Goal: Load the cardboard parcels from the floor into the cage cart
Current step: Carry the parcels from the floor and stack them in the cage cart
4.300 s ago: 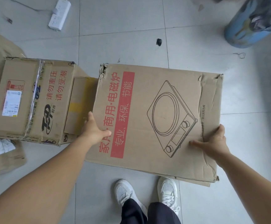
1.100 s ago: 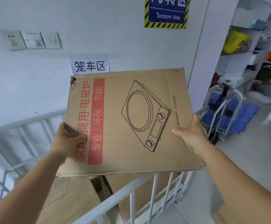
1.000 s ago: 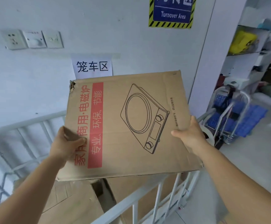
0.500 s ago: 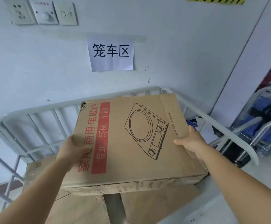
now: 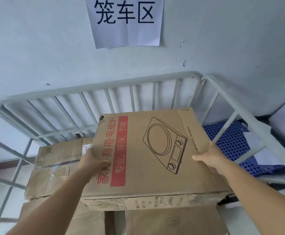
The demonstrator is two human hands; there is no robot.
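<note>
Over the cage cart (image 5: 101,87), above the boxes (image 5: 57,167) already inside, my left hand (image 5: 94,162) and right hand (image 5: 208,157) grip the big box (image 5: 148,158) by opposite edges, fingers curled on; it seems bulky, stiff but torn at corners.

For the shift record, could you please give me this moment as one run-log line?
step: lowering parcel | cooker box: held over cart boxes | left hand: grips left edge | right hand: grips right edge | cage cart: partly loaded
</note>
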